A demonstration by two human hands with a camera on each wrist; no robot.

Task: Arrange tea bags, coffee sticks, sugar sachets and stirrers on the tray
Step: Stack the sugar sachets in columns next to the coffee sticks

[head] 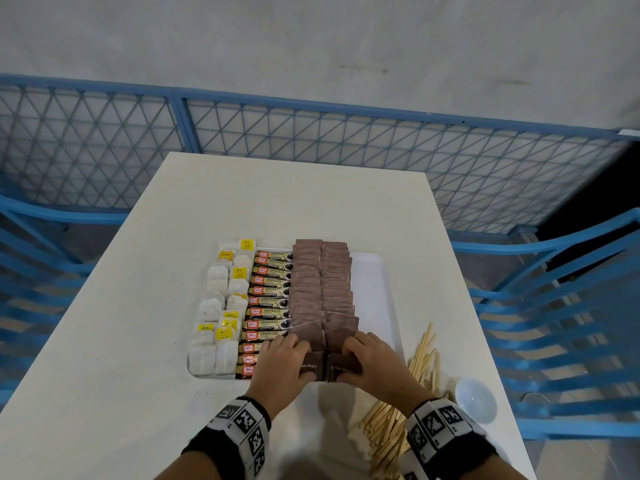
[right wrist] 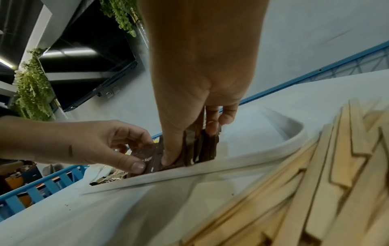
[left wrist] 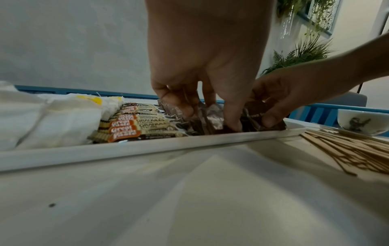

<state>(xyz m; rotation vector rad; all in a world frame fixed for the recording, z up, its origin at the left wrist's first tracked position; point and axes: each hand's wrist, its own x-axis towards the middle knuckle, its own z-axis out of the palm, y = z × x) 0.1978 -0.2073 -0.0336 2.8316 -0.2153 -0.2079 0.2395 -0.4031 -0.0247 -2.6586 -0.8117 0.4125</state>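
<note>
Both hands work at the tray's (head: pixel 375 271) near edge: left hand (head: pixel 280 362) and right hand (head: pixel 372 363) each pinch brown sugar sachets (head: pixel 322 282) between thumb and fingers. Stirrers (head: pixel 424 358) lie on the worktop (head: pixel 138 306), right of the tray.

we count two columns of brown sugar sachets (head: pixel 322 289), one column of coffee sticks (head: pixel 268 306) and two of tea bags (head: pixel 225 306). one tray (head: pixel 375 282), one small bowl (head: pixel 476 398), lower right.
</note>
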